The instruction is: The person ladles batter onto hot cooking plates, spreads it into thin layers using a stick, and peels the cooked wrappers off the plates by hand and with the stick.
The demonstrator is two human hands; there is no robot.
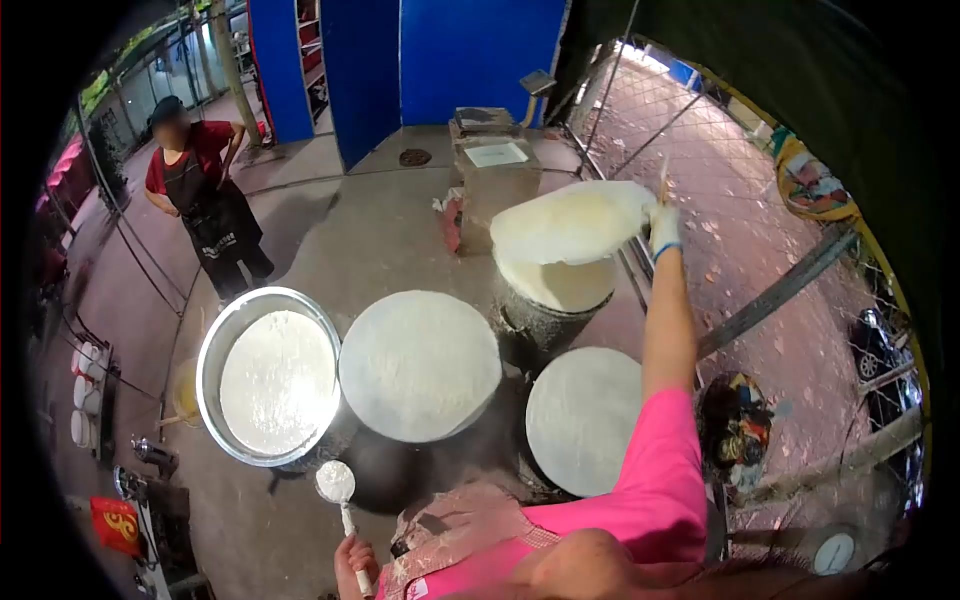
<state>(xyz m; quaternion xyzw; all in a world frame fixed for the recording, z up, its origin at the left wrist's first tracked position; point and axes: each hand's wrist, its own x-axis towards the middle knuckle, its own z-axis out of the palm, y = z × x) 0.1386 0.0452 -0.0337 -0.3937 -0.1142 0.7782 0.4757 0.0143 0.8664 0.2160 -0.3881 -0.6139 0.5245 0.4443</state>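
Observation:
My left hand [352, 562] is closed round the handle of a ladle [335, 482], whose bowl is coated with white batter. A large metal basin [209, 372] of white batter stands beyond it. My right hand [664, 228], in a white glove, grips the edge of a large thin pancake [570, 222]. A thin pointed tool sticks up by those fingers; its kind is unclear. Beneath the raised pancake lies a pale round surface [560, 285] on a drum-like stand. Nearer me are a round griddle with a whitish layer [420, 365] and another pale round griddle [587, 420].
A person [205, 190] in a dark apron stands at the far left. A box-like stand with a scale [490, 155] is at the back, before blue panels [480, 60]. Wire fencing [640, 120] runs along the right. A red packet [117, 525] lies at lower left.

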